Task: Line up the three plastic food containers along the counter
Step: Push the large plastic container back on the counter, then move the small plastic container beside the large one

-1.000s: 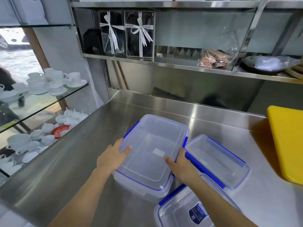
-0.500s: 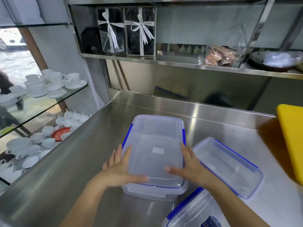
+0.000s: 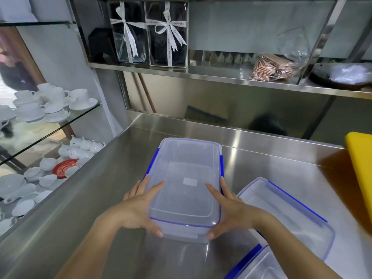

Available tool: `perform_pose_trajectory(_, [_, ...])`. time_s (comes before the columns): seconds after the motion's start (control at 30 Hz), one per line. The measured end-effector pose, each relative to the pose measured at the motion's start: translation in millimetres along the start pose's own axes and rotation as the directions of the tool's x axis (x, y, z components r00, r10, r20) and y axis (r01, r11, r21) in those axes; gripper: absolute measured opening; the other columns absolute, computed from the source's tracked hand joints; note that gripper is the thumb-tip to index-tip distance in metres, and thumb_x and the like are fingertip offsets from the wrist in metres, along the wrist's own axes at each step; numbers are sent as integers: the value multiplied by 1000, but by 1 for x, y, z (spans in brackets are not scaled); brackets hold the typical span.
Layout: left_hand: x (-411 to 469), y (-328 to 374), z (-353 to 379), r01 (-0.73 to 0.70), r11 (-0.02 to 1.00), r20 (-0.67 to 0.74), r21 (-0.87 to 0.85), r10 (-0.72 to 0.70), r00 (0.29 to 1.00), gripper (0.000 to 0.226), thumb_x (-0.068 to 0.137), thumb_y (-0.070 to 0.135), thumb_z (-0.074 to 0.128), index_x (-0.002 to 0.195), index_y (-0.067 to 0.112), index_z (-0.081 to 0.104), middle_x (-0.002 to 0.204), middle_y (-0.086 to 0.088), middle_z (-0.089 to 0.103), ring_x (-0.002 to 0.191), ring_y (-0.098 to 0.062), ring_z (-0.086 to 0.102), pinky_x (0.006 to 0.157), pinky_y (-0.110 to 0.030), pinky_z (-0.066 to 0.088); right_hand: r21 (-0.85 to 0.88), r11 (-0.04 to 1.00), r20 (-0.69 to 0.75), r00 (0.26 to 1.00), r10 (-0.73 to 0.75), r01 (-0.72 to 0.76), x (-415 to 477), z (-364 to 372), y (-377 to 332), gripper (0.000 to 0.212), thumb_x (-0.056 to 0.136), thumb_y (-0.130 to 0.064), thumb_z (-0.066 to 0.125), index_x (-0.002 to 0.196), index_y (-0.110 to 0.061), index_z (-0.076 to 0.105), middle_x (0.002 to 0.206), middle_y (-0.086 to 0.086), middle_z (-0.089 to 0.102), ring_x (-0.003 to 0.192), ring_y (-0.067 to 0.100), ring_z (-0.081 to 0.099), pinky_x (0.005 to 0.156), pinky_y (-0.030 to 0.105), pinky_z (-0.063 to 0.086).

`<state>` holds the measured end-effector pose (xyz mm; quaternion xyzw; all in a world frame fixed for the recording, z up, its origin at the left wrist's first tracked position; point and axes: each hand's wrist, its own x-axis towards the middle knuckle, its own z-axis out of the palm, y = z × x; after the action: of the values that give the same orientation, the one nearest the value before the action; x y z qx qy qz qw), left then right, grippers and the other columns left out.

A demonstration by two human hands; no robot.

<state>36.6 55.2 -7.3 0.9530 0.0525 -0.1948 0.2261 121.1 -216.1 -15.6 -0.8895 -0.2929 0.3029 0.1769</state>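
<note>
A large clear plastic container (image 3: 187, 174) with a blue-clipped lid rests on the steel counter (image 3: 271, 158), its long side pointing away from me. My left hand (image 3: 138, 208) clasps its near left corner and my right hand (image 3: 227, 206) clasps its near right corner, thumbs on the lid. A second clear container (image 3: 285, 214) lies at an angle to the right, close beside my right wrist. A third container (image 3: 259, 266) shows only a blue-edged corner at the bottom, partly hidden by my right forearm.
A yellow cutting board (image 3: 360, 168) lies at the right edge. Glass shelves with several white cups (image 3: 52, 103) and saucers stand to the left. A steel shelf above the counter holds two ribboned boxes (image 3: 149, 33) and a bagged brown packet (image 3: 269, 67).
The large container has been turned from angled to straight and slid a little left. Both hands slid from its sides down to the near corners.
</note>
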Motion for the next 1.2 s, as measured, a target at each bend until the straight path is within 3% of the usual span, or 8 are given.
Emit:
perform_pose_trajectory(0.3, [85,-3,-33,-136,991,-267,-12,128,955,89,72,41,75,145,31,24,159,4,6,145,-10,-4,120,-39,6,8,997,-192,979,74,-74,66,-49,5,101,75,-56,63,145,-36,-6,158,-3,-13,145,28,5,116,48,7])
perform_pose_trajectory(0.57, [103,-16,-28,-139,978,-260,155,177,949,85,82,52,58,147,33,7,159,5,-3,145,-12,-13,120,-36,3,-57,994,-244,967,79,-95,76,-52,9,93,79,-58,57,145,-35,-4,159,-4,-7,144,28,10,117,47,11])
perform_pose_trajectory(0.7, [95,3,-35,17,972,-163,234,22,986,92,81,51,61,147,34,-1,158,-1,-13,144,-21,-20,118,-39,-4,-58,995,-246,967,68,-85,66,-53,9,92,80,-54,59,145,-35,-2,159,-4,-3,145,27,9,116,48,13])
perform_pose_trajectory(0.77, [85,22,-30,54,969,-200,240,-5,980,90,82,52,59,147,34,0,158,-6,-16,143,-24,-21,116,-39,-7,-21,997,-278,958,70,-79,53,-58,12,88,80,-50,63,145,-35,6,159,-3,3,145,26,11,116,49,14])
perform_pose_trajectory(0.87, [68,68,-7,-142,984,-379,105,172,909,70,87,46,55,145,25,23,157,-6,16,144,-21,11,116,-35,9,21,986,-321,933,160,-162,30,-65,33,81,79,-50,64,144,-32,18,157,0,17,142,26,21,115,49,19])
perform_pose_trajectory(0.97, [56,115,28,-300,954,-382,-1,277,882,51,88,42,55,133,22,45,138,2,50,128,-19,42,104,-30,30,66,970,-341,909,240,-232,5,-67,64,79,78,-51,64,143,-28,26,152,3,30,136,27,32,113,50,27])
perform_pose_trajectory(1.1, [52,154,72,-278,960,-336,-43,249,909,29,87,46,52,100,22,59,104,1,67,97,-23,61,82,-34,49,98,943,-380,864,330,-317,-28,-58,96,72,81,-47,62,141,-24,30,148,6,38,132,28,38,111,51,28])
perform_pose_trajectory(1.2, [57,172,94,-211,964,-152,-165,186,971,30,85,51,53,75,23,53,85,3,65,85,-21,62,75,-33,48,101,911,-382,830,407,-401,-45,-48,117,71,81,-49,61,140,-26,30,145,7,40,130,29,40,111,49,28])
